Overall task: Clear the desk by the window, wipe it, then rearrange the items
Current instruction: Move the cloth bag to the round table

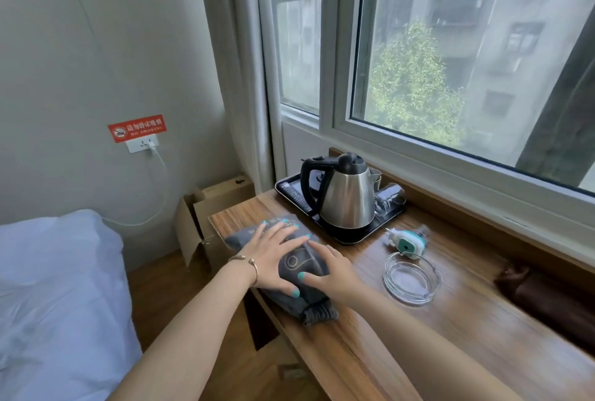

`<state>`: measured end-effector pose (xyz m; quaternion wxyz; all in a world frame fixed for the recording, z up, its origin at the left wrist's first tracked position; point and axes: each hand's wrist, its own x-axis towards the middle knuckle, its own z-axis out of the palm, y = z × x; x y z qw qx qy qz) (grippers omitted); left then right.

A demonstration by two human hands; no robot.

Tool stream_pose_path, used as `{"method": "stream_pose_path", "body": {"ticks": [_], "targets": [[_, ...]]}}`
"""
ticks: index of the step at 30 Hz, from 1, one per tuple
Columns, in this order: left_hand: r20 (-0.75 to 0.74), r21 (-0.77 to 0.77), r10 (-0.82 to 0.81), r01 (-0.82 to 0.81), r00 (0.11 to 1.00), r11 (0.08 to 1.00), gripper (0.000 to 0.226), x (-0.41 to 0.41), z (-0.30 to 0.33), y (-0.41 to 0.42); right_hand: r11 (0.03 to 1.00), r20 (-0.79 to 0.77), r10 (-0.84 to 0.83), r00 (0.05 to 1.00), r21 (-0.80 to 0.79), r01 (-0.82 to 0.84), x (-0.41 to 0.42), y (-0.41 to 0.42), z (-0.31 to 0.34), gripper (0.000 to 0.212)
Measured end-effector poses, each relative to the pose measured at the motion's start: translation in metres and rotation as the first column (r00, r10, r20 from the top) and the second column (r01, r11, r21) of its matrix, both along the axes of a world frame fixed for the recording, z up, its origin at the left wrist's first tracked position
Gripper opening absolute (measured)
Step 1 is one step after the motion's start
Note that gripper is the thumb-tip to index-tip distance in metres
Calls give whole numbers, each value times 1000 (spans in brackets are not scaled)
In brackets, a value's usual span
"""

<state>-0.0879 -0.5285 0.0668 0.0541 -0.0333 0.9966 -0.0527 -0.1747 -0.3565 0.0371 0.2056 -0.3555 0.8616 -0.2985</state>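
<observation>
Both hands lie flat on a folded dark grey cloth with a pale printed emblem, which sits at the near left end of the long wooden surface under the window. The left hand, with a thin gold bangle at the wrist, has its fingers straight and spread apart, pressing the top of the cloth; the thumb reaches toward the right hand. The right hand rests on the cloth's right side, its fingers extended and close together, curled round nothing. Behind the cloth, a black rectangular tray carries a stainless steel kettle with a black handle, a remote control and upturned clear glasses. To the right of the tray, a white and teal plug-in device lies just beside a round clear glass ashtray. A dark brown pouch lies farther right, well apart.
</observation>
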Motion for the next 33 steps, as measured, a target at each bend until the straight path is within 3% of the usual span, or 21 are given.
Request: {"method": "stream_pose_path", "body": {"ticks": [3,5,11,16,24,33], "targets": [[-148,107,-38,54,988,993,96,-7,-6,-35,998,23,-52,998,27,52,3,-28,-4,98],[-179,186,-20,54,984,981,93,-7,-10,-57,996,40,-82,996,42,80,7,-43,-6,95],[-79,433,193,-141,978,890,68,-29,-18,-92,987,-52,-157,986,32,158,15,-57,-11,103],[28,628,312,-259,950,734,82,-50,-28,-86,985,-80,-169,982,-25,168,17,-53,-19,107],[-129,817,378,-119,917,565,74,-55,-53,-63,974,-43,-186,982,-143,178,15,-44,-39,101],[-353,804,297,125,887,582,59,-58,-46,-8,899,-62,-257,964,-381,215,18,-2,-43,100]]}}
